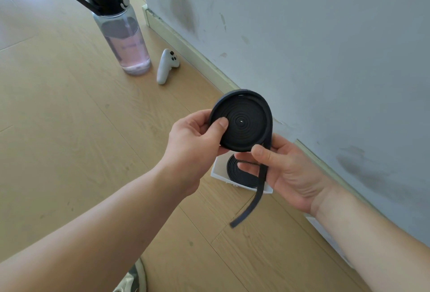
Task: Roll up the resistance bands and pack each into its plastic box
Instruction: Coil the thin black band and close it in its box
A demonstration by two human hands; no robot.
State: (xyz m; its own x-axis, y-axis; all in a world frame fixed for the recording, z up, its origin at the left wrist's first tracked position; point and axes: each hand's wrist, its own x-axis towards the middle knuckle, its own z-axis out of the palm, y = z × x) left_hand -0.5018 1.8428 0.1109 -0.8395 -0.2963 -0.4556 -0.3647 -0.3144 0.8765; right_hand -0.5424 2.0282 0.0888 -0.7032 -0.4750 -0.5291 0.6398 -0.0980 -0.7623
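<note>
A black resistance band (244, 122) is wound into a flat coil held in the air above the floor. My left hand (197, 138) grips the coil's left edge, thumb pressed on its face. My right hand (286, 170) pinches the band where it leaves the coil's lower right. The loose tail hangs down from that hand. Below the hands, a white plastic box (220, 170) lies on the floor with a second rolled black band (239, 174) inside, partly hidden by my right hand.
A grey wall (302, 35) with a white skirting board runs diagonally on the right. On the wooden floor at the back stand a clear water bottle (121, 31) with a black lid and a white handheld controller (165, 66). A shoe tip (135, 277) shows at the bottom edge.
</note>
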